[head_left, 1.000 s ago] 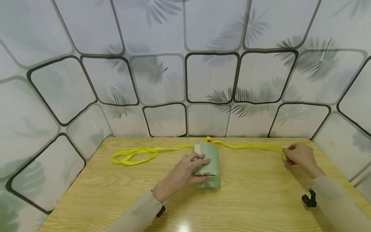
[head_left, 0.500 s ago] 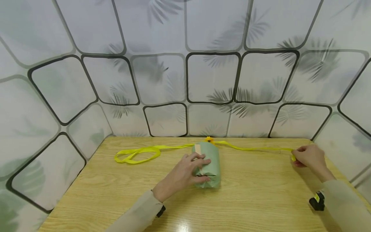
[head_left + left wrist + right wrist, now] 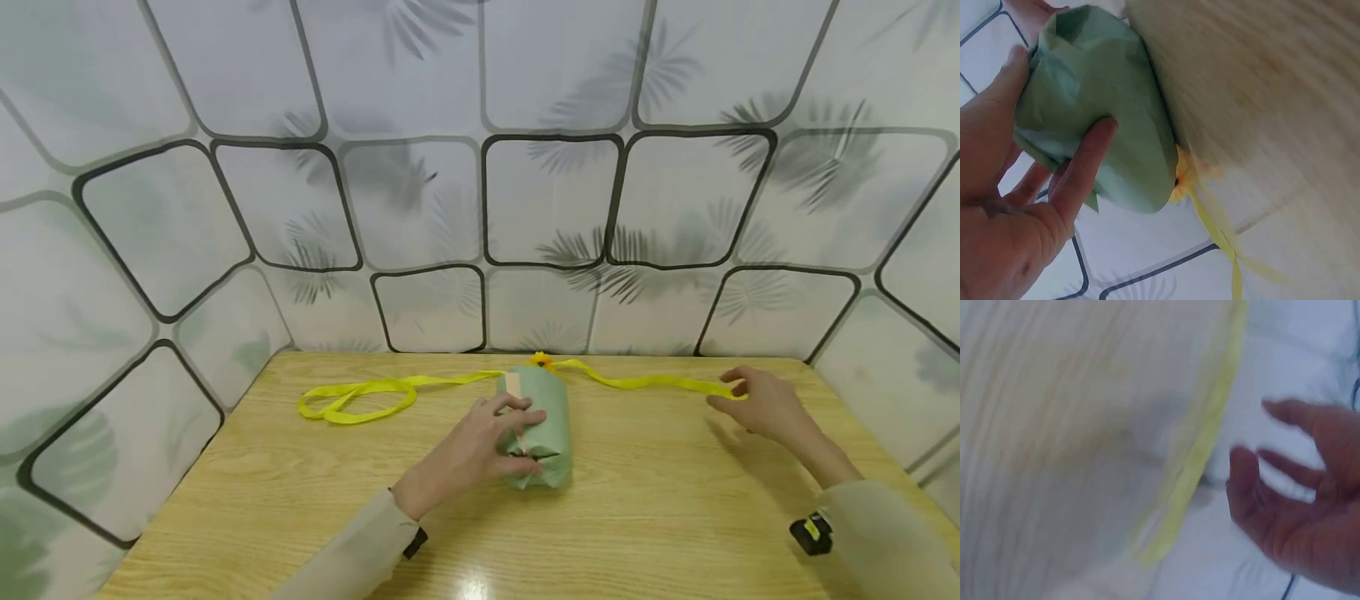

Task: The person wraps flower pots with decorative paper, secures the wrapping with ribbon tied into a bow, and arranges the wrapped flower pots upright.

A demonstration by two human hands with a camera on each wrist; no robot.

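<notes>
A green paper-wrapped package (image 3: 553,417) lies at mid-table, a beige strip along its left side. My left hand (image 3: 472,450) holds it from the left, thumb near its folded end and fingers spread over it; the left wrist view shows the crumpled wrapping (image 3: 1116,94) between thumb and fingers. An orange-yellow flower (image 3: 542,361) shows at the far end, and yellow ribbon (image 3: 637,382) runs out to both sides there. My right hand (image 3: 765,408) is over the ribbon's right end, fingers parted. In the right wrist view, the ribbon (image 3: 1191,469) lies apart from the fingertips.
The ribbon's left part lies in loose loops (image 3: 356,402) on the wooden table (image 3: 300,500). A patterned wall covering (image 3: 540,208) stands along the table's back edge and continues at both sides.
My right hand pulled the ribbon further right, then let it go and shifted back left, its fingers opening. The left loops slid slightly right. My left hand stayed on the package.
</notes>
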